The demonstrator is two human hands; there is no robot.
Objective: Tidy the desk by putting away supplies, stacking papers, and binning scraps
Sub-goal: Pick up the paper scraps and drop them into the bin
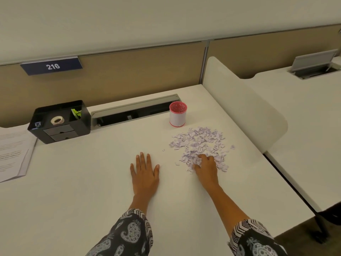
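1. The left hand (pixel 144 172) lies flat on the desk (pixel 83 191), palm down, with straight fingers, and it holds nothing.
2. The right hand (pixel 206 166) is at the near edge of the paper scraps (pixel 199 143). Its fingers curl down into the pieces and, as I judge it, gather a small bunch.
3. The two hands are apart, with bare desk between them.
4. The scraps make a loose heap in front of the right hand. The heap stretches away from the person toward the pink cup (pixel 178 114), which stands upright just beyond its far edge, a little to the left.
5. The cup seems to serve as the bin, and some scraps already show inside it.
6. The right hand is clearly nearer to both heap and cup, so the carrying goes forward and slightly left. The left hand would have to cross over.
7. Far left, a black organizer (pixel 59 126) holds a tape roll (pixel 57 120), and the stacked papers (pixel 14 150) lie beside it.
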